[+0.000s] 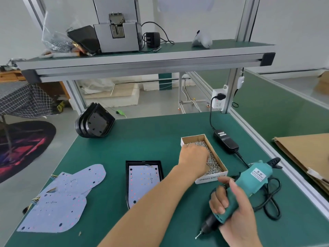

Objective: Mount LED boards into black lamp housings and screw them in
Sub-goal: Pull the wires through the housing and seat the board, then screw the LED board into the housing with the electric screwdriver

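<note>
Left hand (193, 157) reaching into the cardboard box (221, 164) at about one o'clock from frame centre, fingers down among the small silver screws (212, 162); hard to tell whether anything is pinched, fingertips hidden by the back of the hand. Right hand (235, 213) at five o'clock, fingers and thumb wrapped round the teal electric screwdriver (249, 184), bit angled down toward seven o'clock, tip just above or on the green counter (151, 139). Black cable trailing from the tool's rear and looping at four o'clock.

Black lamp housing (127, 182) lying flat just below centre, a pale LED board (143, 180) seated inside, partly crossed by the left forearm. Loose LED boards (58, 200) overlapping at eight o'clock, well apart from the housing, coloured wires showing at their left edge. Stack of empty black housings (94, 122) propped on edge at ten o'clock, at the counter's far left corner. Black power adapter (226, 141) at two o'clock, just beside the box, its cord running up to a wall socket (219, 100) on the aluminium frame post.

Above, at twelve o'clock, a shelf (142, 57) carrying a grey metal machine (117, 25), a clear bag of hardware (55, 38) and a black plug adapter (153, 39). Brown cardboard sheets (306, 155) at three o'clock on the neighbouring bench.
</note>
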{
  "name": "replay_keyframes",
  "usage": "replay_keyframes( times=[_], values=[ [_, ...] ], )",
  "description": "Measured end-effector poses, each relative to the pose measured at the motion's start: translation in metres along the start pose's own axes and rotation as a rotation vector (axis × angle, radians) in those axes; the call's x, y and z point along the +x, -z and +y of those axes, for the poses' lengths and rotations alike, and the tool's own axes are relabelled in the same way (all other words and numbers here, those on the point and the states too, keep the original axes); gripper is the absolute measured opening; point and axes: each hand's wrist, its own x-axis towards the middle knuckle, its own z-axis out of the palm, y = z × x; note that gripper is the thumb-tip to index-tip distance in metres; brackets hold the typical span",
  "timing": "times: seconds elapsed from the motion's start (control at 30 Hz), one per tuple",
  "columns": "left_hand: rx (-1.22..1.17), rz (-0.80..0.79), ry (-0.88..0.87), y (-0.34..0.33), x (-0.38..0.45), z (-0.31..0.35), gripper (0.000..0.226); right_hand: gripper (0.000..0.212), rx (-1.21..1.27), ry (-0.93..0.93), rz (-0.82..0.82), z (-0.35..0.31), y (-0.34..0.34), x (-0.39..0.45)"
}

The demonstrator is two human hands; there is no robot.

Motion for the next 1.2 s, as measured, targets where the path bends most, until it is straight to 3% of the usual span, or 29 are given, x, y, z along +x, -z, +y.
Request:
replay_keyframes(
  times=[0.1, 0.23, 0.37, 0.63, 0.8, 0.9, 1.07, 1.2],
  values=[
    [0.112, -0.042, 0.017, -0.011, 0.013, 0.002, 0.019, 0.025, 0.015, 0.014, 0.019, 0.0, 0.002, -0.002],
    [0.152, -0.045, 0.003, -0.019, 0.022, 0.004, 0.024, 0.024, 0.028, 0.02, 0.039, -0.001, -0.001, -0.003],
    [0.178, -0.043, -0.021, -0.025, 0.027, 0.005, 0.012, 0.023, 0.002, 0.016, 0.056, -0.001, -0.007, -0.004],
    [0.2, -0.07, 0.018, -0.034, 0.03, 0.004, 0.023, 0.023, -0.039, 0.023, 0.056, 0.001, -0.012, -0.005],
    [0.151, -0.062, 0.017, -0.029, 0.029, 0.002, 0.011, 0.024, -0.053, 0.035, 0.062, -0.002, -0.013, -0.006],
    [-0.091, 0.038, 0.042, -0.019, 0.021, -0.004, 0.005, 0.024, -0.062, 0.039, 0.064, -0.004, -0.014, -0.006],
    [-0.871, 0.206, 0.249, 0.001, -0.02, -0.022, 0.011, 0.026, -0.1, 0.047, 0.071, -0.005, -0.016, -0.006],
    [-1.149, 0.277, 0.294, 0.009, -0.074, -0.033, 0.008, 0.027, -0.086, 0.051, 0.033, -0.008, -0.023, -0.008]
  ],
)
